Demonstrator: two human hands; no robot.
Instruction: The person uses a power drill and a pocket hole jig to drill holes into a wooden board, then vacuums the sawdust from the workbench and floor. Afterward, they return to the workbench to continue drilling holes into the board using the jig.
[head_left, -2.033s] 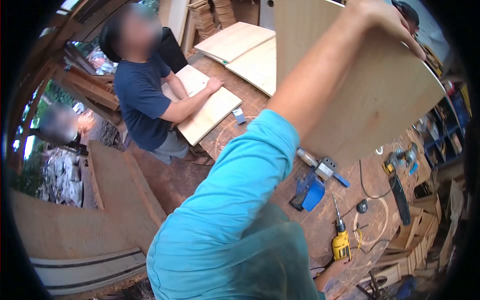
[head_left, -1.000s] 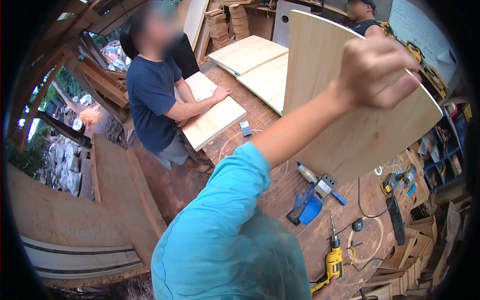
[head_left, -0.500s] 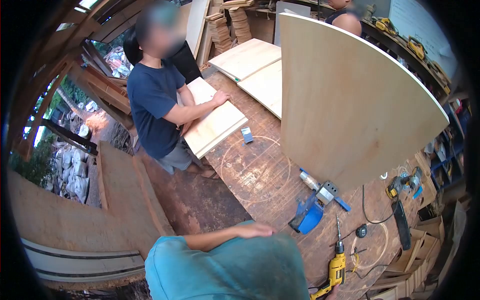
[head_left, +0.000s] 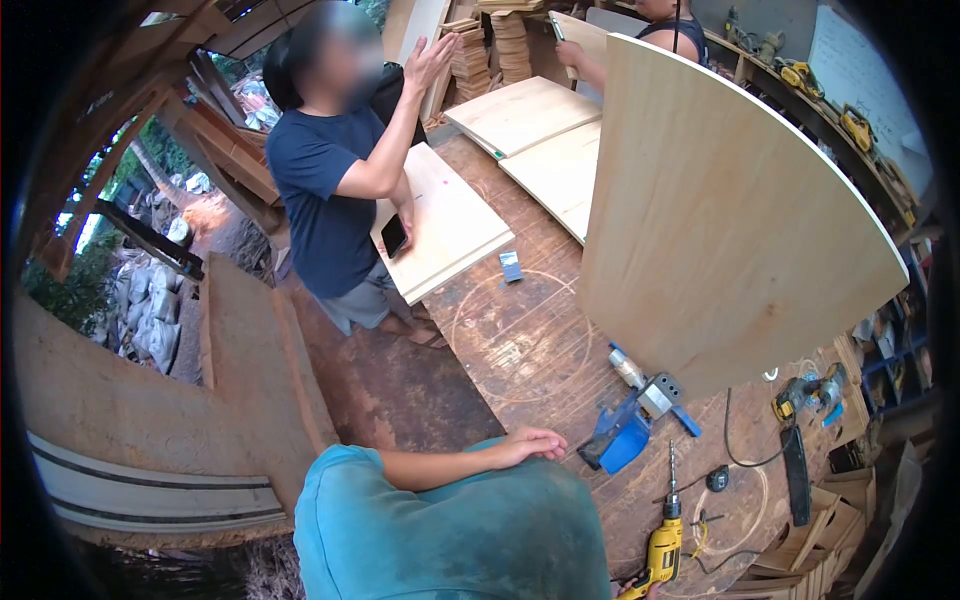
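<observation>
Nothing is being gripped by the left hand [head_left: 530, 445]; the yellow drill [head_left: 660, 545] is being met at its handle by the right hand [head_left: 632, 590].

Left fingers are being rested loose and half-curled at the near edge of the workbench [head_left: 520, 350], just beside the blue tool [head_left: 620, 440], seemingly as a prop for the body. The right hand is being cut off by the frame's bottom edge, so whether it is being closed round the handle cannot be told. The drill is being kept flat on the bench, close in for easy reach, its long axis being run away from the person and its bit being pointed toward the blue tool. Beyond, the curved plywood panel [head_left: 720, 220] is being stood on edge on the bench; its support is being hidden.
</observation>
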